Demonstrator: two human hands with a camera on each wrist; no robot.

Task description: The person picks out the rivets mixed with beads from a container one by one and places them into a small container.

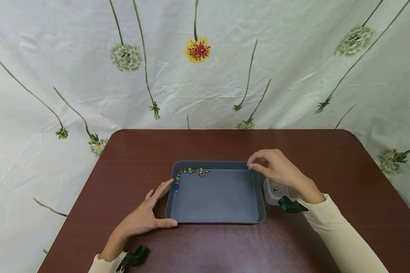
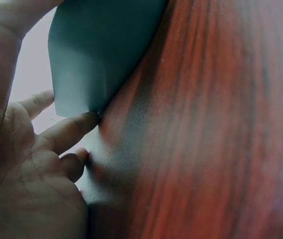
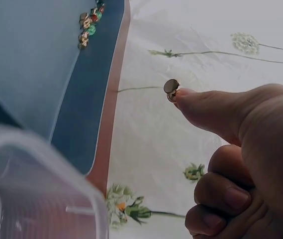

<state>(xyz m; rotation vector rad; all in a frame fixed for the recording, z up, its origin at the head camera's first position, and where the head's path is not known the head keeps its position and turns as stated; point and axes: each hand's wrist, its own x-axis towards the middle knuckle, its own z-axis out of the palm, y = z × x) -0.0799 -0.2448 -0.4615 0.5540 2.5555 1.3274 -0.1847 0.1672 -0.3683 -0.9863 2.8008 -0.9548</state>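
Stud (image 3: 171, 85): small, metallic, a flat round face with a curved part below it. Location: at the fingertips of the right hand (image 1: 276, 167), at the tray's far right corner as the head view shows it. Contact between stud and tray cannot be told.

Containers. Tray (image 1: 218, 201): grey-blue, shallow, rounded corners, flat on the table (image 1: 147, 151). Contents: small pieces (image 1: 177, 178) in a row up the left side, blue ones at the near end, then red, green and gold tones; the row turns the far left corner and runs along the far side. After a short gap, a small cluster (image 1: 202, 173) of green and gold pieces sits against the same side. Box (image 1: 271, 198): clear plastic, just beside the tray's right side, partly under the right wrist. At least one metallic piece (image 1: 276, 188) shows in it; the rest is hidden by the arm.

Hands. Right: thumb and index finger pinch the stud; in the right wrist view other fingers curl in toward the palm. Left hand (image 1: 143, 218): fingers extended, spread from thumb, touching the tray's left side; thumb at the near left corner. Stud lies well apart from this hand.
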